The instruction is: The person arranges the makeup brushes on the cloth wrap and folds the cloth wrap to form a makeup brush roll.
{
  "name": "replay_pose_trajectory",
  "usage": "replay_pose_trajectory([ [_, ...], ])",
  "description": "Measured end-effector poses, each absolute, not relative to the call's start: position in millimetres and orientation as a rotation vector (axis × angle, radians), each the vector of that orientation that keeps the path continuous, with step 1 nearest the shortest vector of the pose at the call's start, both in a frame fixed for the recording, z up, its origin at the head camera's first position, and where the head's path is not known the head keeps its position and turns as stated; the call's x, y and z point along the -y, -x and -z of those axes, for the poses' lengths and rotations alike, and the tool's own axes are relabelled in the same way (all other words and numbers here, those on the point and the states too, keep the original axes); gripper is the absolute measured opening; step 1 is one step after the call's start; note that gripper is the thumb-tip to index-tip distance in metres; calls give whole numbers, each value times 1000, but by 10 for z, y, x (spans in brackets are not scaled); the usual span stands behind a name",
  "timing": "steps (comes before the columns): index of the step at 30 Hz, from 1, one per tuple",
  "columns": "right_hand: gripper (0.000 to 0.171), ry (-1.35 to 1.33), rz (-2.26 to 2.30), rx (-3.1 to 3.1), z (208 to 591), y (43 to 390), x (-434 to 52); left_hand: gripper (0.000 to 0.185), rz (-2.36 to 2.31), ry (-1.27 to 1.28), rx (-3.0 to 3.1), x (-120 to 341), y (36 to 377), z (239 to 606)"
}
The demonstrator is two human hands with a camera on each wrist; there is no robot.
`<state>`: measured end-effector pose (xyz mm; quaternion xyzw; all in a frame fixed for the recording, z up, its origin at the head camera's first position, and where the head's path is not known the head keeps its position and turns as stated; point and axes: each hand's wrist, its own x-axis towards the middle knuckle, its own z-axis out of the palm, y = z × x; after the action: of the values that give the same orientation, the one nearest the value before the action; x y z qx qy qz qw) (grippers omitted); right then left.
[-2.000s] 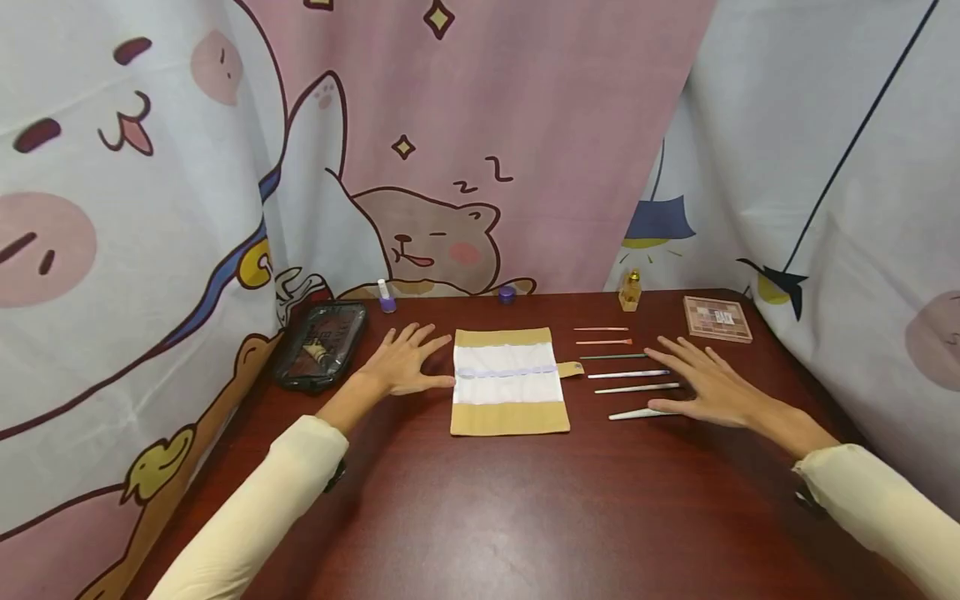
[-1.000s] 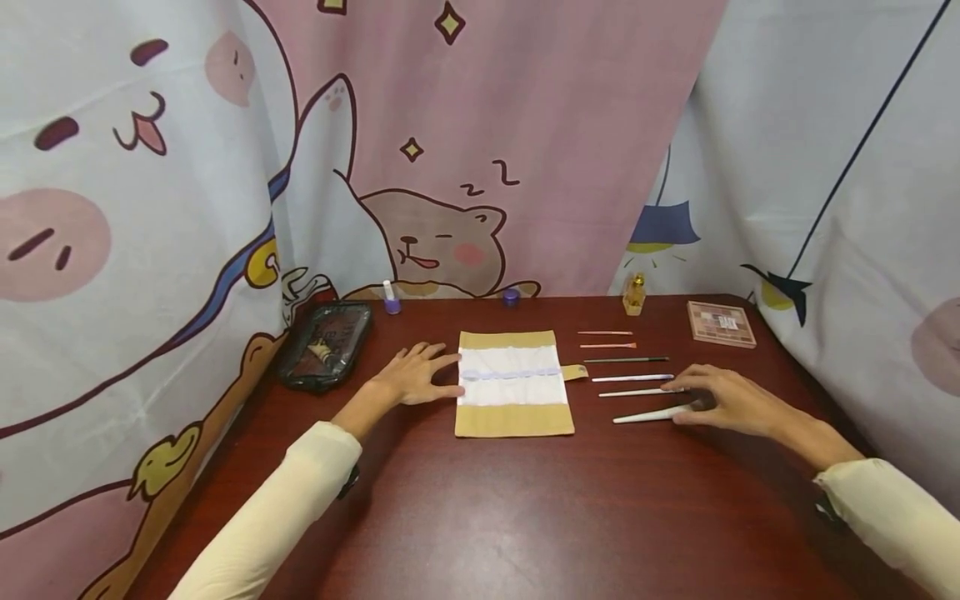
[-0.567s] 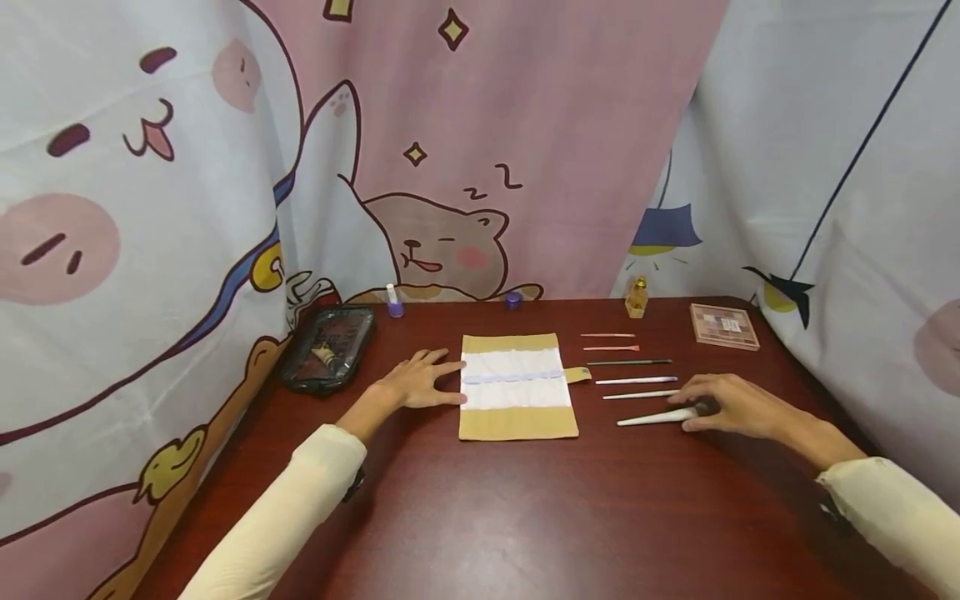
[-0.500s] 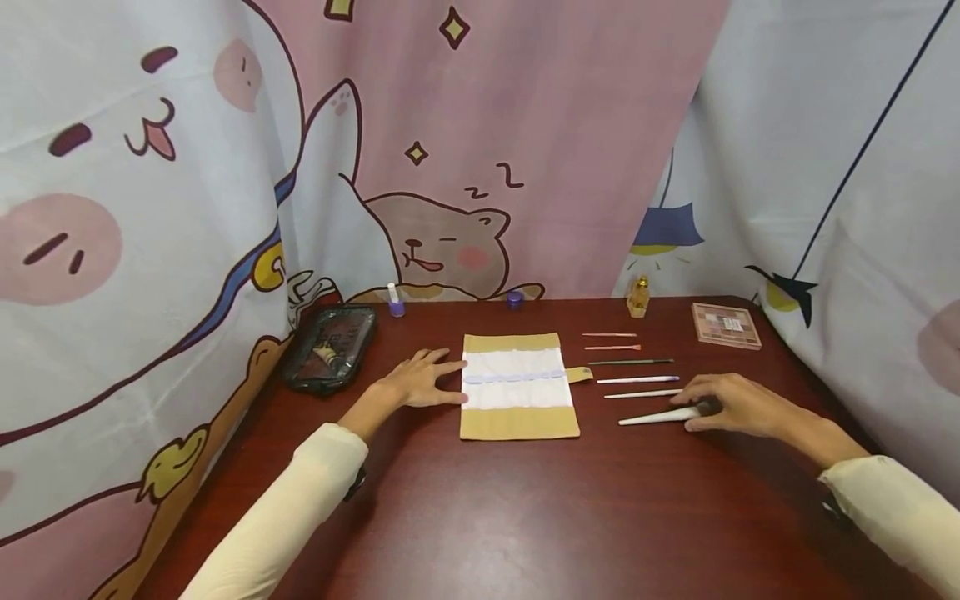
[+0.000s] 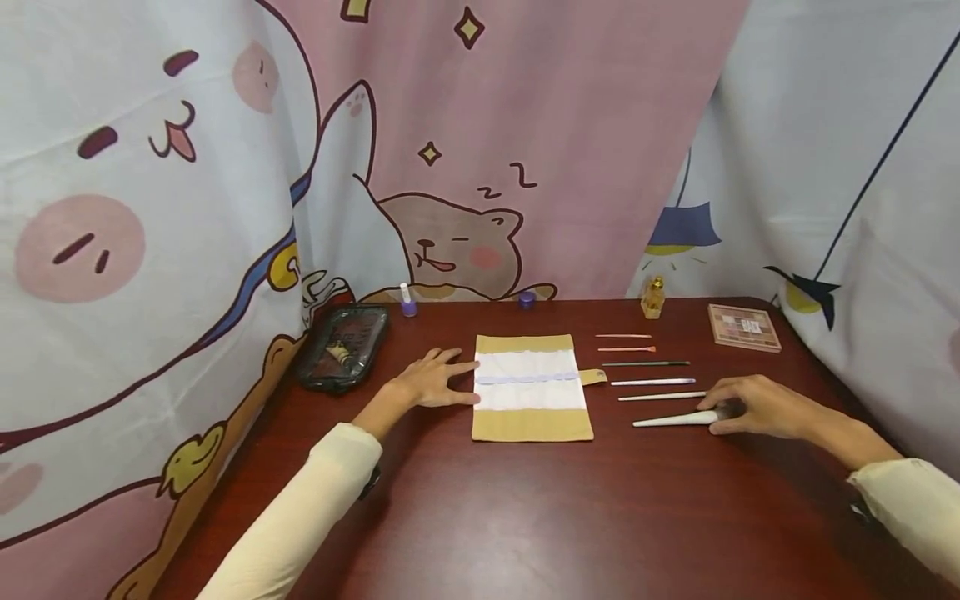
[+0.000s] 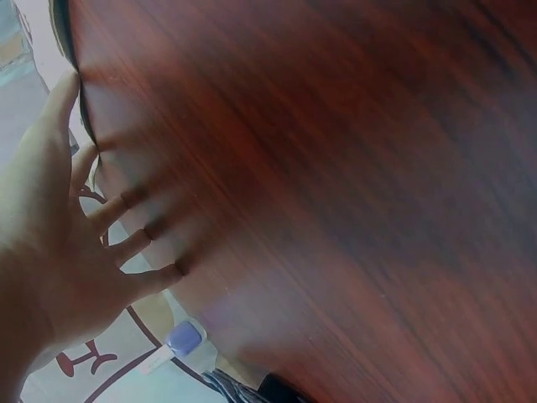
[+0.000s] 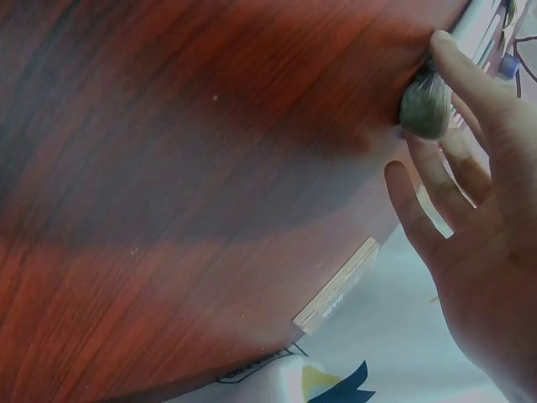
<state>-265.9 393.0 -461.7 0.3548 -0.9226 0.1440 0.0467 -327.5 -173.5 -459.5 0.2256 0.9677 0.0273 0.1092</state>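
Note:
A tan and white fabric brush roll (image 5: 532,387) lies flat and unrolled in the middle of the dark wood table (image 5: 525,517). My left hand (image 5: 438,379) rests flat on the table, fingers spread, fingertips at the roll's left edge; the left wrist view shows the left hand (image 6: 75,252) spread on the wood. To the right of the roll lies a row of several thin makeup brushes (image 5: 651,382). Nearest me is a large white-handled brush (image 5: 671,420). My right hand (image 5: 753,406) pinches its grey bristle head (image 7: 424,105) between thumb and fingers.
A dark see-through pouch (image 5: 341,354) lies at the left. Along the back edge stand a nail polish bottle (image 5: 407,301), a small purple jar (image 5: 527,298) and an amber perfume bottle (image 5: 652,297). An eyeshadow palette (image 5: 744,327) is back right. Cartoon curtains enclose the table.
My right hand went from lying flat over the brushes to curling onto the large brush's bristle end. My left hand slid right to the roll's edge. The head view shifted slightly.

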Motion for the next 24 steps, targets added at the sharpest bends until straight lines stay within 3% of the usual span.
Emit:
replay_pose_trajectory([
  [24, 24, -1045, -772, 2817, 4530, 2672, -3927, 85, -66, -655, -2809, 1723, 3288, 4493],
])
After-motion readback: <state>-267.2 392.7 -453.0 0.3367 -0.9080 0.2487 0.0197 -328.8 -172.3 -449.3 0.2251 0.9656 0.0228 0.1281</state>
